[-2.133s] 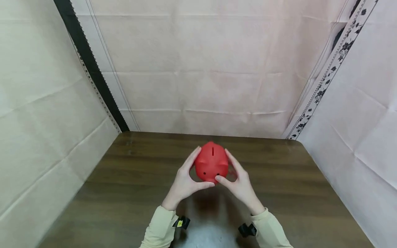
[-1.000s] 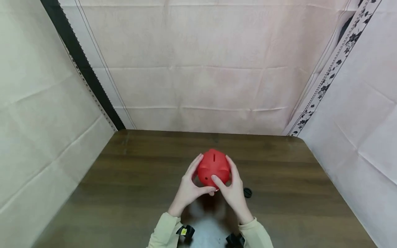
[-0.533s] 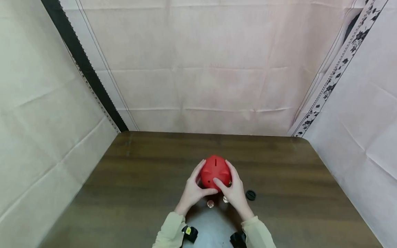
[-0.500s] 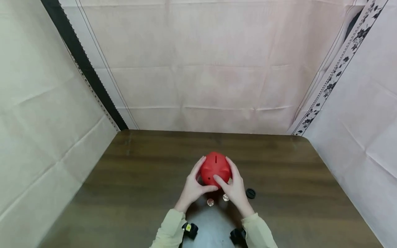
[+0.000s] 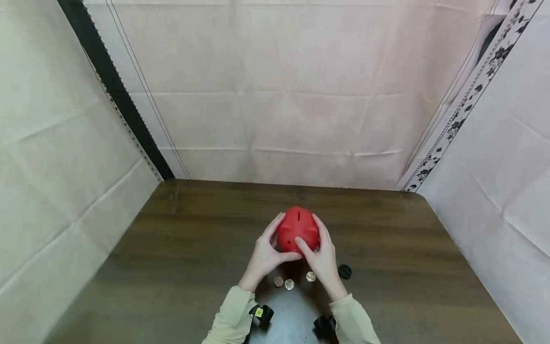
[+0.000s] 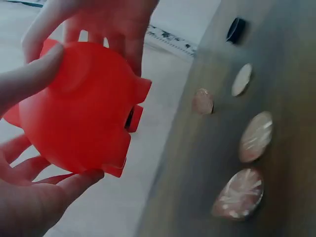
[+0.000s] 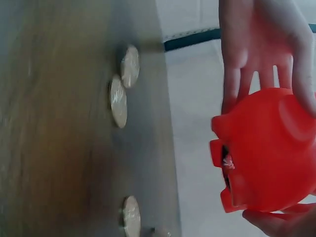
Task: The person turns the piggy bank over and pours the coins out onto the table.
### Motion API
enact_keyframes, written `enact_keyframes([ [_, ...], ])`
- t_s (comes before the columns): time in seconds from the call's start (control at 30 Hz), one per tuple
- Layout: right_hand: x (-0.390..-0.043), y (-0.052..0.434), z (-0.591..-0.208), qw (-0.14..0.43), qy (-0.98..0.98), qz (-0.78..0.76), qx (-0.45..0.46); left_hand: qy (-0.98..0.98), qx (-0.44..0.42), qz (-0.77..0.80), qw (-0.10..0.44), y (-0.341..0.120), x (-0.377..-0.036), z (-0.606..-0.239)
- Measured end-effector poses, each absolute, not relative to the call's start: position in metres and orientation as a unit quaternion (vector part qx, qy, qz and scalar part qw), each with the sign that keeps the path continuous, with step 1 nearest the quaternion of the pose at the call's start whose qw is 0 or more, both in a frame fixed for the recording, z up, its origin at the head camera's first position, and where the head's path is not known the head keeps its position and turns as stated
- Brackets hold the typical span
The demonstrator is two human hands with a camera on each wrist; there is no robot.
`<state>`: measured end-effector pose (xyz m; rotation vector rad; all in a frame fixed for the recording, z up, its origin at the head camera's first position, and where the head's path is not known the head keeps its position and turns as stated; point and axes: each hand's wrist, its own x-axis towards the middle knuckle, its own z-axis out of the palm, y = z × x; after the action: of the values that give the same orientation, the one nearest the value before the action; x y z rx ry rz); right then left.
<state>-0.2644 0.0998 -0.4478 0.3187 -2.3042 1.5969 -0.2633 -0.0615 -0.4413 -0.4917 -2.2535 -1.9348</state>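
Note:
A red piggy bank (image 5: 298,231) with a coin slot on its back is held over the table between both hands. My left hand (image 5: 265,255) grips its left side, and my right hand (image 5: 320,253) grips the right, its thumb across the snout. In the right wrist view, the bank's underside has a dark opening (image 7: 226,163) between the feet, with something shiny inside it. Beneath the bank, several coins lie on the tabletop, among them a copper-toned coin (image 5: 278,281) and two silvery ones, the nearer coin (image 5: 289,284) and the farther coin (image 5: 311,276).
A round black plug (image 5: 344,271) lies on the table just right of my right wrist. The brown wooden table (image 5: 193,248) ends at a white cloth backdrop (image 5: 275,119), with more cloth at both sides. Black wrist cameras (image 5: 263,314) sit on both wrists.
Coins now lie on the table under the piggy bank where none showed at first, the copper-toned one appearing latest. The black plug has come into sight. Both hands keep their grip.

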Motion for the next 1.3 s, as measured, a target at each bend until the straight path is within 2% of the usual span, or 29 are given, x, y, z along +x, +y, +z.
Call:
enact_keyframes([
  [0.07,-0.259,0.101,-0.446,0.18,-0.795,0.565,0.127,-0.758,-0.18,-0.621,0.085,-0.062,-0.26,-0.442],
  [0.2,-0.246,0.101,-0.424,0.285,-0.748,0.559,0.218,-0.743,-0.265,-0.59,0.173,-0.062,-0.244,-0.417],
  [0.27,-0.246,0.1,-0.424,0.299,-0.744,0.551,0.23,-0.738,-0.268,-0.594,0.176,-0.061,-0.242,-0.415],
  [0.33,-0.25,0.099,-0.434,0.267,-0.757,0.562,0.202,-0.735,-0.239,-0.617,0.148,-0.061,-0.246,-0.426],
  [0.43,-0.256,0.1,-0.46,0.178,-0.792,0.572,0.119,-0.747,-0.165,-0.639,0.072,-0.061,-0.256,-0.455],
  [0.5,-0.257,0.101,-0.468,0.142,-0.794,0.584,0.092,-0.75,-0.145,-0.644,0.047,-0.062,-0.257,-0.463],
  [0.7,-0.262,0.106,-0.459,0.123,-0.791,0.586,0.122,-0.744,-0.147,-0.65,0.048,-0.064,-0.262,-0.456],
  [0.9,-0.273,0.122,-0.442,0.092,-0.765,0.618,0.153,-0.725,-0.132,-0.676,0.022,-0.069,-0.272,-0.445],
  [1.17,-0.279,0.132,-0.418,0.117,-0.686,0.673,0.249,-0.625,-0.086,-0.776,-0.008,-0.08,-0.278,-0.421],
  [1.3,-0.274,0.134,-0.424,0.105,-0.691,0.675,0.237,-0.629,-0.079,-0.773,-0.009,-0.079,-0.272,-0.424],
])
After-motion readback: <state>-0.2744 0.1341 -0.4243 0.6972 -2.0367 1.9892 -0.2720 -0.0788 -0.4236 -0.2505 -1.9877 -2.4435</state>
